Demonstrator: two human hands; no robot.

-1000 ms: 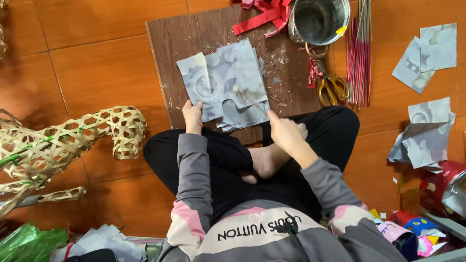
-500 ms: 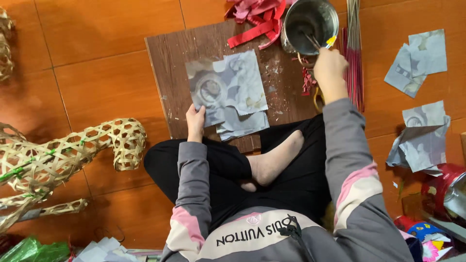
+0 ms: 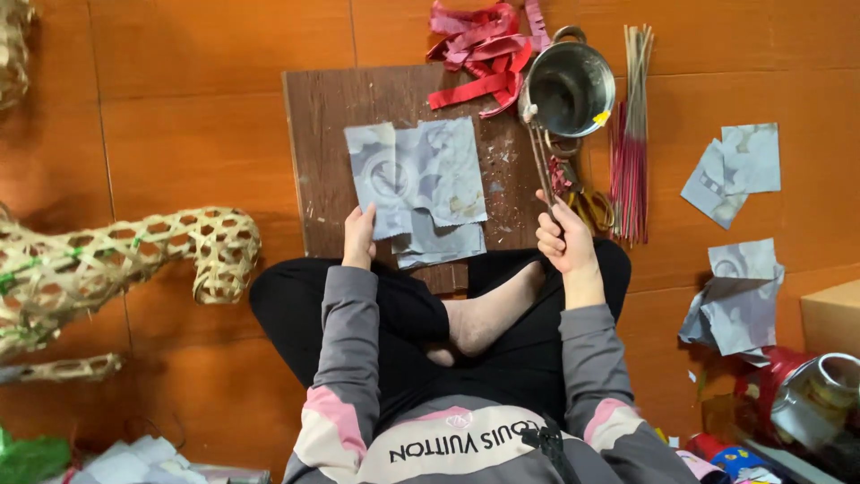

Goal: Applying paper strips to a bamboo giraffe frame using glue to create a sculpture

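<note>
I sit cross-legged on the floor with a brown wooden board point(image 3: 340, 116) in front of me. A stack of grey patterned paper sheets point(image 3: 421, 184) lies on the board. My left hand point(image 3: 359, 237) rests on the near left corner of that stack, fingers pressing it down. My right hand point(image 3: 563, 237) is closed around a thin brush stick point(image 3: 540, 157) whose far end reaches the rim of a metal pot point(image 3: 571, 88) at the board's far right corner.
Red paper strips point(image 3: 479, 49) lie beyond the board. A bundle of thin red-tipped sticks point(image 3: 631, 134) and scissors point(image 3: 587, 202) lie right of the pot. More grey paper pieces point(image 3: 730, 170) are scattered at the right. A woven bamboo frame point(image 3: 116, 264) lies at the left.
My right hand went from my lap to the pot, then drew back toward me holding the brush stick. The left hand stayed on the paper stack.
</note>
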